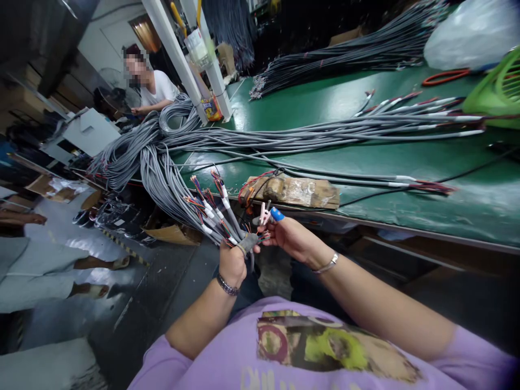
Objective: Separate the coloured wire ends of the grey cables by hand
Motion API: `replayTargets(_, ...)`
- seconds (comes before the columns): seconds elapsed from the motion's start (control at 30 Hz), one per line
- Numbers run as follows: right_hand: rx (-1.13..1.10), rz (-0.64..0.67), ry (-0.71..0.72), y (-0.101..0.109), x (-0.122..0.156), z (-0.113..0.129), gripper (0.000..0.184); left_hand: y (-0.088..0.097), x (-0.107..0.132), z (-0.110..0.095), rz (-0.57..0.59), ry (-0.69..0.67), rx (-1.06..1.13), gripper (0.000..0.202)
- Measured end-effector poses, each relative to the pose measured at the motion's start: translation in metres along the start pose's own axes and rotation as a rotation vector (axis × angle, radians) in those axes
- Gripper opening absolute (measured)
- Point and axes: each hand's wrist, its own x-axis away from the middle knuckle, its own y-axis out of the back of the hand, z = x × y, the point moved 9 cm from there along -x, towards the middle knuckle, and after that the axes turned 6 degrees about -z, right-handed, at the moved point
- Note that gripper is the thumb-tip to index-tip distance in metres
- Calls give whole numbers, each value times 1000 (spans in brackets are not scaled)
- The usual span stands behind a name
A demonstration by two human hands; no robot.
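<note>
Green matting covers the long bench, and over its near edge hangs a thick sheaf of grey cables, by far the largest thing in reach. The left hand is closed in a fist round that sheaf just below its stripped ends, which fan up and away from the knuckles with red, blue and white cores showing. The right hand sits just beside it, thumb and forefinger pinched on a small pink clip — what exactly it is I cannot tell — with a blue fingertip cover on the forefinger. The clip lies against the loose cores nearest the left thumb. Done well, I judge, this calls for a firm left fist that holds the ends fanned, and one core taken at a time — not several.
</note>
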Motion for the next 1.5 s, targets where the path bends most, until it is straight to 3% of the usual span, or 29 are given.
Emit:
replayTargets(0.17,223,23,48,0,15,-1,32,0,0,6,19,-5,-44,19)
replayTargets(0.33,268,-42,129,6,14,3,25,1,2,7,33,-9,-116,21)
replayTargets(0.57,126,2,15,4,13,-15,27,0,2,0,18,-8,-67,23)
replayTargets(0.77,170,-58,121,12,14,-6,29,1,2,0,-6,4,-45,24)
replayTargets(0.97,-27,-99,16,22,-4,-8,41,-3,3,-6,-17,9,2,20)
replayTargets(1.13,49,-46,222,8,-15,11,46,-9,-1,-7,-39,-6,-2,18)
replayTargets(1.3,243,-213,453,17,-9,22,54,-9,-7,-1,-51,-6,-14,17)
replayTargets(1.37,196,-184,424,15,-11,19,54,-10,-8,0,-47,-6,-24,17)
replayTargets(1.5,-103,-35,209,4,-21,5,50,-13,-8,-1,-36,-11,-60,21)
